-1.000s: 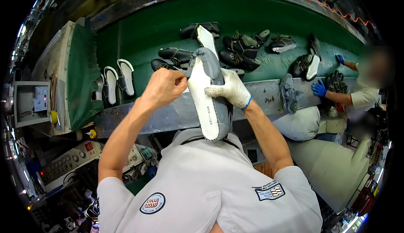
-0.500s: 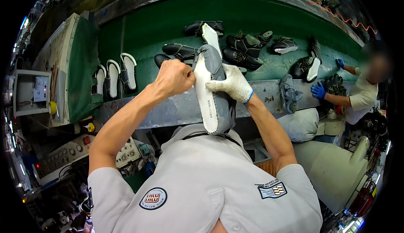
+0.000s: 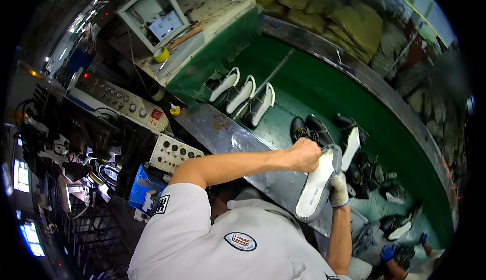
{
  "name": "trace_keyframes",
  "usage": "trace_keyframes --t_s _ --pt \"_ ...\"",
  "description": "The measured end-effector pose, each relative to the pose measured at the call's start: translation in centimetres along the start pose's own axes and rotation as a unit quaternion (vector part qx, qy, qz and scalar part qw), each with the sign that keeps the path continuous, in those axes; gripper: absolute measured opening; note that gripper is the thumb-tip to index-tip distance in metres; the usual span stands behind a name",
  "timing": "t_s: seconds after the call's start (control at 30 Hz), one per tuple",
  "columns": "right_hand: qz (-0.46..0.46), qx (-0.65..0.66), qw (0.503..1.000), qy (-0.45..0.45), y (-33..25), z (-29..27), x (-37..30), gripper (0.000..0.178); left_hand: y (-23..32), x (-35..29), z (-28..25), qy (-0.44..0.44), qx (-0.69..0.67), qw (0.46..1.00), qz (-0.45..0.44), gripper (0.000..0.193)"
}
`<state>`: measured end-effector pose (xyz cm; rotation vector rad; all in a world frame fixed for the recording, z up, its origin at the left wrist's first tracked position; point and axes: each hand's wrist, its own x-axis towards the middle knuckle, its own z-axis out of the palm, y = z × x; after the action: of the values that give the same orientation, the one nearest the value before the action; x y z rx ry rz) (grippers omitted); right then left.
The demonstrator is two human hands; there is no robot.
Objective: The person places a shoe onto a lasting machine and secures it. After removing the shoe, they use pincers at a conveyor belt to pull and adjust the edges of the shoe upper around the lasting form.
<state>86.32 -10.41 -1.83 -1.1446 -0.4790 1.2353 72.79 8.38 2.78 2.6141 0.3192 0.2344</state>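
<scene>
A grey shoe upper [image 3: 318, 188], its white stitched-in sole side turned up, is held tilted in front of my body, over the metal edge of the bench. My right hand [image 3: 338, 191], in a pale knit glove, wraps the upper's right side. My bare left hand [image 3: 305, 154] is closed in a fist against the upper's far left edge; whatever its fingers pinch is hidden. Just beyond lie dark shoes [image 3: 313, 128] and another shoe with a white underside [image 3: 350, 148] on the green surface.
Three dark uppers with white undersides [image 3: 260, 107] lie in a row at the left. A control panel [image 3: 119, 100] and a machine stand left of the metal ledge [image 3: 228, 133]. Blue-gloved hands of another person [image 3: 388, 252] show at lower right, near more shoes [image 3: 397, 225].
The view has swung left, so bench and hands now sit farther right in the picture. Both hands keep their places on the shoe upper, the left still a fist at its far end.
</scene>
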Motion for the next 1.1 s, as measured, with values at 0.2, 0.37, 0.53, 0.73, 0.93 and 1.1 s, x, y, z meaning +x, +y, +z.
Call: trace_keyframes --t_s 0.2,0.37,0.53,0.73,0.93,1.1 --pt "0.078 -0.044 0.995 0.042 2.7 2.4 6.3 0.037 -12.7 -2.9 -6.9 -0.018 -0.040 0.988 -0.146 0.043" --pt "0.064 -0.042 0.989 0.127 1.6 4.8 7.9 0.057 -41.2 -7.7 -20.0 0.276 0.127 0.878 -0.368 0.022" --pt "0.075 -0.046 0.979 0.184 4.5 0.2 7.3 0.065 -60.3 -11.7 -35.6 0.367 0.308 0.774 -0.414 0.024" --pt "0.068 -0.039 0.964 0.254 5.3 0.9 8.0 0.078 -69.6 -9.6 -41.6 0.137 0.306 0.777 -0.533 0.042" --pt "0.099 0.003 0.950 0.296 3.6 5.6 12.3 0.077 -68.3 -6.1 -44.5 -0.043 0.287 0.787 -0.544 0.047" --pt "0.078 -0.014 0.962 0.262 5.0 3.3 14.2 0.070 -67.9 -5.3 -47.2 0.000 0.334 0.775 -0.536 0.053"
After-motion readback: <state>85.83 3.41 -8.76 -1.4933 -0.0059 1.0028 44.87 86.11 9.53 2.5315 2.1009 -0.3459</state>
